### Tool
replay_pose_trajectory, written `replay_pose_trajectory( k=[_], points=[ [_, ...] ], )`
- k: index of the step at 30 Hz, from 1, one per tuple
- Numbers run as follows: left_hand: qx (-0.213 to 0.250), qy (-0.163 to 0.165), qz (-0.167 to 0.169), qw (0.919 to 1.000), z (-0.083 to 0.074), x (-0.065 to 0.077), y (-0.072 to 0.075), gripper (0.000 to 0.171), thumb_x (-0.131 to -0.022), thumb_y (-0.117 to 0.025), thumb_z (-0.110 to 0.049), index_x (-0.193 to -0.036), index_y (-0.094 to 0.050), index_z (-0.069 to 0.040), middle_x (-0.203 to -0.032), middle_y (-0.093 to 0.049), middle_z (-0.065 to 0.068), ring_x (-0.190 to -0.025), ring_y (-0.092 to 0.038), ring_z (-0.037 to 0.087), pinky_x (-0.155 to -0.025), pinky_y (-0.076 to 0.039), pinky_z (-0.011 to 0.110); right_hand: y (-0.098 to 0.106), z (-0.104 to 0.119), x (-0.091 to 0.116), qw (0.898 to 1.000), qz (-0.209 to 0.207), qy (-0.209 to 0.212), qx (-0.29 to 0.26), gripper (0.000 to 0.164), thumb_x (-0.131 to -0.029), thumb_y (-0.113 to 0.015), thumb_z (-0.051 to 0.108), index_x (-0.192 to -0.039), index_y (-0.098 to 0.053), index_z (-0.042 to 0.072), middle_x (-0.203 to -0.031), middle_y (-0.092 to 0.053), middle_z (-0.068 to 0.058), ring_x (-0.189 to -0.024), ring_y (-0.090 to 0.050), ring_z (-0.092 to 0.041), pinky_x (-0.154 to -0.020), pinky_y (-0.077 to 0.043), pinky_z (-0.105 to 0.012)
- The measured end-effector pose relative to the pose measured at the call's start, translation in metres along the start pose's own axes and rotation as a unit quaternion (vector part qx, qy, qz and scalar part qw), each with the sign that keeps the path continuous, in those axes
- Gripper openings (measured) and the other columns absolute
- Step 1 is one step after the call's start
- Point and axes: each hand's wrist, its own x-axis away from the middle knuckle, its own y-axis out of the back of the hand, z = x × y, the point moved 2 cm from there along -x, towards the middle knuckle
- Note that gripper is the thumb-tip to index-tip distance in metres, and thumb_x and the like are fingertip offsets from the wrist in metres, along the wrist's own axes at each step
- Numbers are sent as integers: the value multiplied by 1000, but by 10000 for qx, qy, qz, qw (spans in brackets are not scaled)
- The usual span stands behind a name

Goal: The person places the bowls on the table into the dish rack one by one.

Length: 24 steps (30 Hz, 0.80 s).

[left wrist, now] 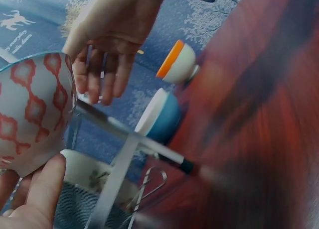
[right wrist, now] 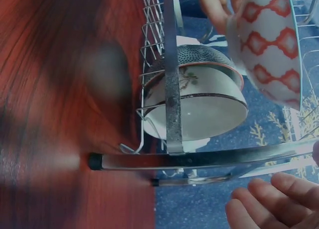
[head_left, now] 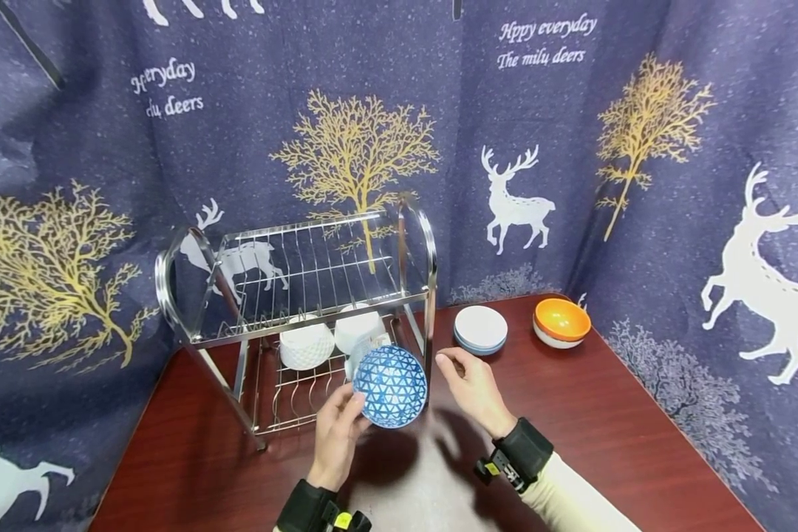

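Observation:
My left hand [head_left: 335,432] grips a bowl [head_left: 391,386] by its side, thumb at the rim. The bowl is tilted, its blue-and-white triangle-patterned inside facing me. In the right wrist view, red diamond shapes run round its white outside [right wrist: 269,45]. My right hand [head_left: 475,388] hovers to the right of the bowl, apart from it and holding nothing. Its fingers [right wrist: 256,201] are loosely bent near the rack's side. Behind the held bowl stands a two-tier metal dish rack [head_left: 431,325]. On its lower tier sit a textured white bowl [head_left: 306,349] and another white bowl [head_left: 357,325].
Right of the rack, a small stack of white and blue bowls [head_left: 480,329] rests on the red-brown table [head_left: 572,414]. Farther right is an orange bowl [head_left: 564,319] stacked with a white one. A patterned blue curtain [head_left: 505,111] hangs behind the table.

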Motion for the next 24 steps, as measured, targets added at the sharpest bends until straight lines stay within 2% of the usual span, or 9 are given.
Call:
replay_pose_trajectory(
  k=[2,8,13,16,20,24],
  points=[
    [11,-64,-141,9999,-5,-1,4,39,-94,-55,-7,-124,-45,17,-114,-50,27,-99,-62,27,-86,-54,41,-3,-1,-1,10000,-4,-16,-32,24,-97,-57,30,-108,-69,12,-98,-69,4,-89,-63,-10,-79,-52,-34],
    [-266,-316,-619,9972,-20,-4,12,38,-93,-57,-4,-125,-47,14,-112,-54,25,-97,-62,22,-84,-54,35,-11,-3,-5,9999,43,-17,-92,26,-98,-53,33,-101,-71,15,-80,-64,2,-73,-55,-12,-68,-47,-29],
    [-647,-445,-1046,9914,-26,-8,18,37,-91,-61,-4,-124,-50,10,-111,-55,24,-96,-63,20,-80,-55,31,-14,-4,-8,9998,12,-153,-103,28,-99,-52,34,-99,-71,13,-82,-66,3,-74,-56,-12,-70,-47,-31],
    [-935,-502,-1401,9844,-28,-10,22,38,-89,-64,-4,-123,-52,9,-111,-55,20,-98,-62,17,-80,-54,26,-16,-5,-9,9997,57,-212,-50,30,-99,-51,36,-98,-71,13,-83,-67,2,-76,-57,-12,-72,-48,-31],
    [-1461,-599,-1840,9702,-29,-13,27,41,-87,-68,-6,-123,-52,6,-113,-53,12,-100,-59,11,-80,-51,18,-19,-6,-8,9994,138,-304,-49,30,-99,-51,36,-97,-71,13,-85,-67,-1,-76,-57,-12,-72,-48,-31],
    [-1712,-888,-2055,9595,-29,-14,29,42,-86,-70,-5,-122,-53,6,-112,-52,8,-98,-58,10,-79,-50,16,-21,-8,-8,9990,215,-360,-138,31,-99,-50,35,-97,-71,12,-84,-66,-5,-75,-55,-13,-71,-47,-31]
  ],
)
